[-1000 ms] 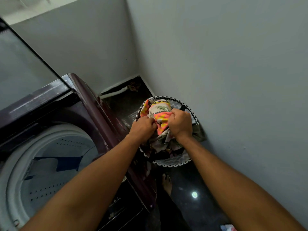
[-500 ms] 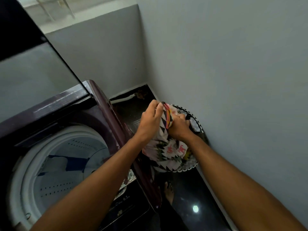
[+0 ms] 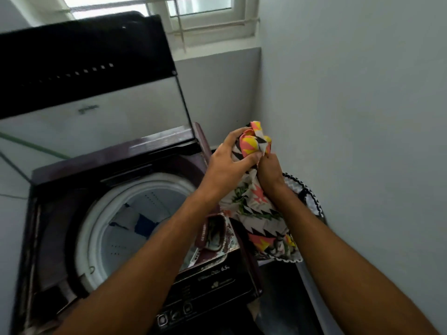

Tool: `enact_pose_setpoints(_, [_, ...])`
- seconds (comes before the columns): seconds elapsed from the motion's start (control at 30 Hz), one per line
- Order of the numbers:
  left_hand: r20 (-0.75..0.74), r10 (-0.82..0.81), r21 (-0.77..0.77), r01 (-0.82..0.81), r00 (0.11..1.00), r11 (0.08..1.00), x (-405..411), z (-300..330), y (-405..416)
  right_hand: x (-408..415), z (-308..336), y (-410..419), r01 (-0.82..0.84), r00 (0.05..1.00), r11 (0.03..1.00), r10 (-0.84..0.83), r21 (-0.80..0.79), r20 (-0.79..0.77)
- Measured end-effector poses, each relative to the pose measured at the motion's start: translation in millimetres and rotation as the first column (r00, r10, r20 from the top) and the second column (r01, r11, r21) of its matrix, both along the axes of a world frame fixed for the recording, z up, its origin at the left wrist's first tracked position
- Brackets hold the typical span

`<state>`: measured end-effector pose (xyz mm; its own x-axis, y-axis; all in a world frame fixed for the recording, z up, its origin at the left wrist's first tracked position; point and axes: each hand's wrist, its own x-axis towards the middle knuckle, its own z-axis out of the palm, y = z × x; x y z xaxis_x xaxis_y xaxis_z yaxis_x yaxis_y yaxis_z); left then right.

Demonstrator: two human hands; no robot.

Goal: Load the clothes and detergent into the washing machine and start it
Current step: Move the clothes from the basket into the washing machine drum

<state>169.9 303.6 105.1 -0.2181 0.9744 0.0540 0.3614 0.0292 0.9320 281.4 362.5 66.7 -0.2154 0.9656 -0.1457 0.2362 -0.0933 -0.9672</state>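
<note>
A patterned cloth (image 3: 254, 209) in white, black, pink and yellow hangs in the air beside the machine's right edge. My left hand (image 3: 227, 165) grips its bunched top, and my right hand (image 3: 268, 172) grips it just below. The maroon top-load washing machine (image 3: 60, 180) stands at the left with its lid (image 3: 84, 64) raised. White and blue clothes (image 3: 135, 221) lie in its white drum. The cloth's lower end trails over the laundry basket (image 3: 312, 201), which sits on the floor by the right wall.
A detergent drawer (image 3: 212, 233) sits open on the machine's top right, above the control panel (image 3: 193, 301). The grey wall (image 3: 362, 117) is close on the right. A window (image 3: 193, 10) is high on the back wall. Dark floor (image 3: 285, 298) lies below the basket.
Both hands have lifted the patterned cloth up out of the basket and toward the machine. The view has tilted upward, showing the raised lid and window.
</note>
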Motion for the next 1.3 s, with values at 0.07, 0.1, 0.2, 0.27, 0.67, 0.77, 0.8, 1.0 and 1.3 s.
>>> enact_pose_setpoints(0.07, [0.047, 0.073, 0.016, -0.074, 0.996, 0.997, -12, 16, -16, -24, 14, -14, 0.003, 0.997, 1.0, -0.003, 0.005, -0.08])
enact_pose_setpoints(0.1, [0.055, 0.106, 0.021, -0.108, 0.993, 0.994, -18, 23, -22, -35, 19, -19, -0.002, 0.993, 1.0, 0.004, 0.011, -0.117])
enact_pose_setpoints(0.2, [0.063, 0.198, 0.046, -0.201, 0.978, 0.978, -45, 37, -46, -72, 35, -40, -0.039, 0.984, 0.999, 0.042, 0.023, -0.176])
enact_pose_setpoints(0.27, [0.049, 0.238, 0.066, -0.241, 0.97, 0.968, -64, 43, -61, -94, 44, -55, -0.032, 0.98, 0.999, 0.034, 0.015, -0.194])
enact_pose_setpoints(0.67, [0.005, 0.455, 0.048, -0.455, 0.89, 0.889, -167, 28, -138, -213, 32, -120, -0.086, 0.996, 0.996, 0.085, 0.034, 0.025])
enact_pose_setpoints(0.77, [-0.124, 0.485, -0.04, -0.493, 0.866, 0.869, -177, -5, -150, -215, 4, -129, -0.164, 0.977, 0.986, 0.163, -0.002, 0.139])
enact_pose_setpoints(0.8, [-0.157, 0.485, -0.076, -0.501, 0.86, 0.862, -178, -16, -154, -215, -4, -131, -0.194, 0.964, 0.981, 0.192, -0.008, 0.184])
enact_pose_setpoints(1.0, [-0.464, 0.338, -0.356, -0.522, 0.819, 0.775, -176, -66, -170, -203, -53, -130, -0.334, 0.849, 0.932, 0.363, -0.142, 0.383])
enact_pose_setpoints(1.3, [-0.399, 0.178, -0.444, -0.359, 0.9, 0.821, -131, -56, -131, -150, -64, -95, -0.509, 0.719, 0.86, 0.4, 0.038, 0.569])
